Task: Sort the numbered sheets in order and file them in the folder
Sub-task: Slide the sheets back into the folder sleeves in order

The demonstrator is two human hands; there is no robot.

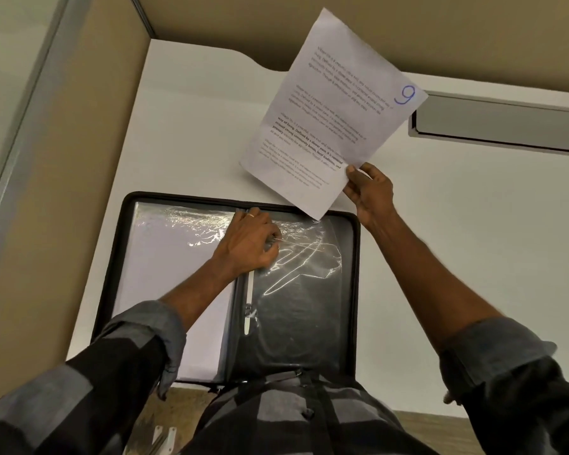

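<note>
A black zip folder (353, 290) lies open on the white desk, close to me. Its left page shows a white sheet (165, 290) inside a clear sleeve. On the right page a clear plastic sleeve (303, 267) lies crumpled over the dark backing. My left hand (248, 244) is by the folder's spine, fingers pinched on that sleeve's edge. My right hand (370, 192) holds a printed sheet (332, 113) by its lower corner, raised above the folder's far edge. A blue 9 (405, 94) is written in the sheet's corner.
The white desk (473, 257) extends right of the folder. Beige partition walls (89, 126) close in the left and back. A grey metal cable tray (500, 121) is set into the desk at the back right. The desk's front edge runs near my body.
</note>
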